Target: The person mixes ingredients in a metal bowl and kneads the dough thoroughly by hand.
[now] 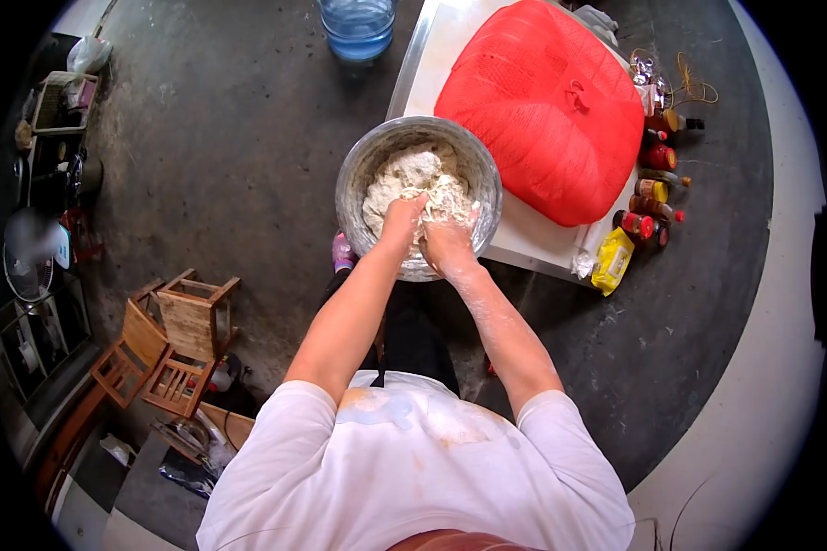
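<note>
A round metal bowl (347, 188) is in front of me, beside the corner of the white table. Inside it lies a shaggy, pale, floury dough (415, 169). My left hand (404, 219) reaches over the bowl's near side, its fingers curled into the dough. Close beside it, my right hand (447, 242) grips the dough's near right part, with flour on the hand and forearm. The fingertips of both hands are partly hidden in the dough.
A red mesh food cover (542, 110) stands on the white table (423, 69). Several jars and bottles (652, 190) and a yellow packet (613, 262) line its right side. A blue water jug (358, 29) stands on the floor; wooden stools (193, 317) are at lower left.
</note>
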The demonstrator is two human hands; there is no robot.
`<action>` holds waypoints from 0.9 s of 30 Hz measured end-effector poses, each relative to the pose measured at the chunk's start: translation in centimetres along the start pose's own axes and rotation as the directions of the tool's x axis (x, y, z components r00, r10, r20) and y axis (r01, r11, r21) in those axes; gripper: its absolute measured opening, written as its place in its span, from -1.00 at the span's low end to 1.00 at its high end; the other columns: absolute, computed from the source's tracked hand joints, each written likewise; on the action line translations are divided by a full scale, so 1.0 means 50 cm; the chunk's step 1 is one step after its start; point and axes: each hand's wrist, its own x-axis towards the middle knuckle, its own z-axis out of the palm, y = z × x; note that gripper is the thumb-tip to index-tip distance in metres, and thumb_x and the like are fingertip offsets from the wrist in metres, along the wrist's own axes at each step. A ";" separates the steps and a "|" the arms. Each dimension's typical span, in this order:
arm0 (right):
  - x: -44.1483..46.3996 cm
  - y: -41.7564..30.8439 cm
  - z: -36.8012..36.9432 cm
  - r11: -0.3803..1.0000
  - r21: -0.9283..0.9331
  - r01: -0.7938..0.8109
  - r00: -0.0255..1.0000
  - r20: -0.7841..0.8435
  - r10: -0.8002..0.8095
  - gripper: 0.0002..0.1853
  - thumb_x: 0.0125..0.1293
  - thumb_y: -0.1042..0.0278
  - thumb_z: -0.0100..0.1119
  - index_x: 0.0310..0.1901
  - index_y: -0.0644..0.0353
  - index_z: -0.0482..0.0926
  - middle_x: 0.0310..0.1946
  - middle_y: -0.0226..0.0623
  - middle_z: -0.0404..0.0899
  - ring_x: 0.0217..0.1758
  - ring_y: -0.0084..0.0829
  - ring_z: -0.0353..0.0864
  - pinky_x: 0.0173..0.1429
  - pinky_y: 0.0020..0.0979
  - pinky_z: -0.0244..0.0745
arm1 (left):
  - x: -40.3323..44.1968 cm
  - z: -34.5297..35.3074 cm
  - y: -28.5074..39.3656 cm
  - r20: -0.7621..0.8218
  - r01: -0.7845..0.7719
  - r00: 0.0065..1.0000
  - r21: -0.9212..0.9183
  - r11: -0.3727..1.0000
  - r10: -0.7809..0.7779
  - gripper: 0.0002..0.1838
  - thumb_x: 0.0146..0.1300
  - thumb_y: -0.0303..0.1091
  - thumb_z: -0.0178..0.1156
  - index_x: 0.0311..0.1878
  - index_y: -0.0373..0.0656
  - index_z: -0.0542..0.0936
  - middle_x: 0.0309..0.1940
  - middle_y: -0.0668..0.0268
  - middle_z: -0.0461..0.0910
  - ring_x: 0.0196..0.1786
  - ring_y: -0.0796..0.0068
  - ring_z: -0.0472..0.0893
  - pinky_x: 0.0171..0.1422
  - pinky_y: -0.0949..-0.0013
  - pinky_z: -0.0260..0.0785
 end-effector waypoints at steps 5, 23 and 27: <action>-0.027 0.055 0.005 0.968 0.047 0.247 0.963 -0.124 -0.240 -0.51 0.01 0.40 0.09 0.07 -0.04 0.39 0.02 -0.15 0.42 0.13 -0.09 0.32 0.28 0.14 -0.15 | -0.035 -0.040 0.089 0.221 0.351 0.918 -0.067 0.934 -0.329 -0.68 0.11 -0.17 0.15 -0.27 -0.29 0.56 -0.37 0.25 0.55 -0.28 0.44 0.52 -0.07 0.42 0.36; -0.014 0.065 0.023 0.052 0.998 -0.029 0.997 0.025 0.078 -0.52 0.03 0.49 0.23 0.04 0.29 0.39 -0.05 -0.29 0.45 -0.01 -0.48 0.42 0.02 -0.50 0.36 | -0.024 -0.015 0.033 0.297 -0.399 0.902 0.849 0.346 0.313 -0.53 -0.06 -0.30 0.19 -0.05 -0.32 0.48 -0.04 0.01 0.47 -0.03 0.16 0.48 0.03 0.32 0.31; 0.009 0.081 0.035 0.052 0.995 -0.083 0.991 0.077 0.105 -0.54 0.04 0.48 0.21 0.03 0.30 0.39 -0.11 -0.27 0.49 -0.08 -0.47 0.47 0.01 -0.44 0.38 | -0.058 -0.008 0.057 0.378 -0.421 0.901 0.881 0.214 0.214 -0.24 -0.13 -0.23 0.23 0.16 -0.39 0.24 0.20 -0.08 0.19 0.20 -0.06 0.23 0.27 0.17 0.08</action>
